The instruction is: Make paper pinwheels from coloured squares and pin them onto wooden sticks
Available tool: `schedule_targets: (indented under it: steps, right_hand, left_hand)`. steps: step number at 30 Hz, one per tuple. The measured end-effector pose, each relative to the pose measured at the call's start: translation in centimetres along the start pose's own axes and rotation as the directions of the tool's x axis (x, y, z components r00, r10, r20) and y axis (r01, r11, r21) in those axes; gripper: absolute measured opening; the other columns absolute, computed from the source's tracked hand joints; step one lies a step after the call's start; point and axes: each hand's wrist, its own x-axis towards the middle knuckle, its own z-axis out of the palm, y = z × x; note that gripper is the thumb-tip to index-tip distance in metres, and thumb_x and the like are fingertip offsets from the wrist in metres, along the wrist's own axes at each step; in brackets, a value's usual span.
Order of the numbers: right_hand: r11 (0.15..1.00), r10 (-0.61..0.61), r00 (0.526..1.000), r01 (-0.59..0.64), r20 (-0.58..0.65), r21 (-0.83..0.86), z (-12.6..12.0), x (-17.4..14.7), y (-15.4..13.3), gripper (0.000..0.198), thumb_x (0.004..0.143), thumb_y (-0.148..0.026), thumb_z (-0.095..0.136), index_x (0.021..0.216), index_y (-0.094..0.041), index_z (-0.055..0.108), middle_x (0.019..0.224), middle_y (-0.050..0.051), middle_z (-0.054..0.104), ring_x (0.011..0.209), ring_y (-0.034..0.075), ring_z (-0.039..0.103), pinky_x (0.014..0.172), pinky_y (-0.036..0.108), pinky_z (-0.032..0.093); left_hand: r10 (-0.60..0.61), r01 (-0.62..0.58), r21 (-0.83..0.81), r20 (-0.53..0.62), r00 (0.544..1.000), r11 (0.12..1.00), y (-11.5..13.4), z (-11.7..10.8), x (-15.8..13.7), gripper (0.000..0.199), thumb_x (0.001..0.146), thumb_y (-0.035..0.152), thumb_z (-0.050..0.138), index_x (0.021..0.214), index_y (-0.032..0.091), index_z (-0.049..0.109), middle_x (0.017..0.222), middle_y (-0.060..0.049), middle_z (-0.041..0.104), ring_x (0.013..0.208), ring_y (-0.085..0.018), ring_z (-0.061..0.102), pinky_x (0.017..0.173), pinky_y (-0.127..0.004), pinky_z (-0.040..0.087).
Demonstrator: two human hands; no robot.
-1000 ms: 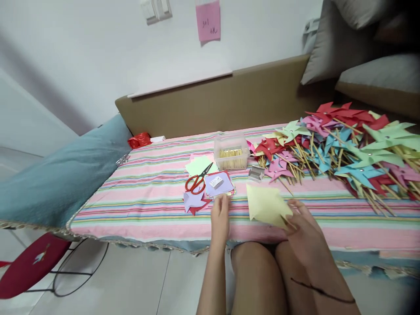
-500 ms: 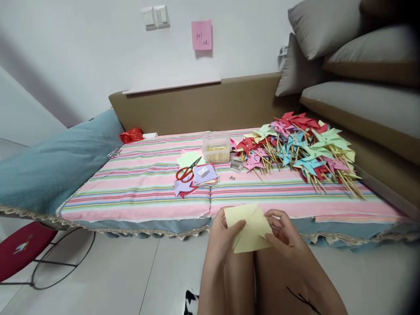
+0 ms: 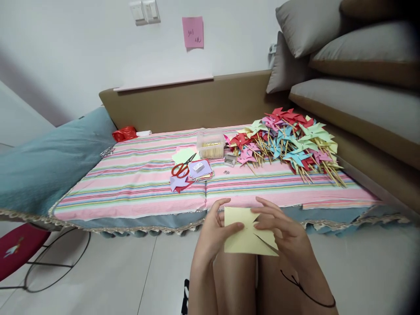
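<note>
Between my hands, above my knees, is a yellow square of paper (image 3: 241,243) with slits cut inward from its corners. My left hand (image 3: 216,232) grips its left side, thumb on top and fingers behind. On the right side, my right hand (image 3: 284,227) has its fingers over a cut flap, which stands apart from the sheet along the lower right slit. Its thumb is hidden from view. Beyond my hands, red-handled scissors (image 3: 181,169) lie beside a stack of coloured paper squares (image 3: 204,176) with a small box (image 3: 198,166) on top.
A heap of paper pinwheels (image 3: 292,144) on sticks covers the right of the striped sofa cover (image 3: 131,188). A clear box of sticks (image 3: 211,148), an open small container (image 3: 230,160) and tiny metal pieces (image 3: 226,172) lie mid-sofa. A red stool (image 3: 22,249) stands lower left.
The yellow paper has turned so its edges sit straighter. My right fingers have moved inward onto it, and a flap has opened along the lower right slit. The whole view has shifted slightly.
</note>
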Motion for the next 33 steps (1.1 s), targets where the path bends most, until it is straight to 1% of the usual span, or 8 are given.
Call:
schedule_targets:
  steps: [2,4,7,11,15,19,27,33]
  right_hand:
    - [0.987,0.150,0.985,-0.144,-0.088,0.073,0.4,0.0,0.0,0.008,0.076,-0.033,0.070,0.074,-0.029,0.077,0.092,0.007,0.075,0.109,0.033,0.062,0.096,0.051,0.046]
    - [0.923,0.358,0.915,-0.317,-0.187,0.216,1.1,-0.1,-0.1,0.011,0.072,-0.036,0.075,0.078,-0.027,0.077,0.085,0.006,0.075,0.090,0.030,0.068,0.083,0.046,0.053]
    - [0.819,0.517,0.838,-0.425,-0.175,0.386,2.1,0.1,-0.3,0.022,0.067,-0.039,0.080,0.083,-0.024,0.076,0.083,0.005,0.076,0.076,0.024,0.069,0.066,0.034,0.055]
    - [0.789,0.537,0.831,-0.436,-0.143,0.433,2.8,0.7,-0.5,0.027,0.064,-0.038,0.083,0.082,-0.021,0.075,0.083,0.005,0.076,0.073,0.021,0.068,0.062,0.027,0.054]
    - [0.786,0.543,0.823,-0.429,-0.166,0.446,3.0,1.0,-0.6,0.028,0.064,-0.038,0.083,0.084,-0.020,0.075,0.087,0.006,0.076,0.075,0.021,0.068,0.064,0.027,0.054]
    - [0.770,0.563,0.809,-0.440,-0.167,0.462,3.3,1.0,-0.2,0.027,0.066,-0.038,0.082,0.086,-0.022,0.075,0.086,0.004,0.076,0.078,0.020,0.068,0.066,0.026,0.053]
    - [0.768,0.585,0.796,-0.482,-0.157,0.422,2.7,1.2,1.4,0.022,0.066,-0.037,0.083,0.077,-0.021,0.074,0.079,0.002,0.074,0.075,0.015,0.065,0.068,0.022,0.052]
    - [0.766,0.592,0.798,-0.512,-0.115,0.389,2.5,1.4,1.6,0.021,0.067,-0.037,0.082,0.072,-0.020,0.071,0.076,0.003,0.073,0.073,0.016,0.065,0.064,0.022,0.052]
  left_hand:
    - [0.058,-0.056,0.039,-0.051,0.997,0.998,0.0,-0.9,0.1,0.070,0.063,0.035,0.081,0.124,0.022,0.051,0.111,-0.011,0.070,0.086,-0.022,0.069,0.075,-0.033,0.052]
    - [0.146,-0.135,0.102,-0.120,0.982,0.986,-0.1,-1.9,0.2,0.054,0.071,0.046,0.073,0.119,0.023,0.059,0.131,-0.012,0.060,0.107,-0.024,0.063,0.088,-0.034,0.048]
    - [0.188,-0.182,0.060,-0.116,0.975,0.982,-0.6,-2.5,0.4,0.052,0.078,0.054,0.064,0.117,0.021,0.062,0.132,-0.012,0.059,0.119,-0.026,0.057,0.097,-0.036,0.043]
    - [0.073,-0.091,-0.179,-0.105,0.992,0.980,-1.6,-1.1,0.8,0.061,0.072,0.047,0.074,0.123,0.018,0.055,0.116,-0.013,0.067,0.106,-0.026,0.064,0.087,-0.033,0.048]
    - [0.063,-0.081,-0.271,-0.075,0.995,0.959,-1.7,0.2,0.8,0.053,0.073,0.043,0.074,0.116,0.016,0.060,0.115,-0.014,0.068,0.104,-0.026,0.065,0.085,-0.032,0.050]
    - [0.068,-0.060,-0.211,0.031,0.997,0.976,-1.7,-0.1,0.9,0.051,0.068,0.033,0.080,0.113,0.015,0.063,0.103,-0.013,0.073,0.095,-0.025,0.069,0.084,-0.033,0.051]
    - [0.049,-0.071,-0.128,-0.173,0.984,0.989,-2.0,-1.0,1.8,0.040,0.064,0.033,0.082,0.094,0.012,0.065,0.073,-0.008,0.075,0.062,-0.017,0.069,0.061,-0.025,0.051]
    - [0.049,-0.059,-0.080,-0.125,0.991,0.995,-1.9,-0.6,1.8,0.043,0.065,0.030,0.081,0.102,0.014,0.065,0.091,-0.009,0.076,0.078,-0.019,0.070,0.069,-0.026,0.053]
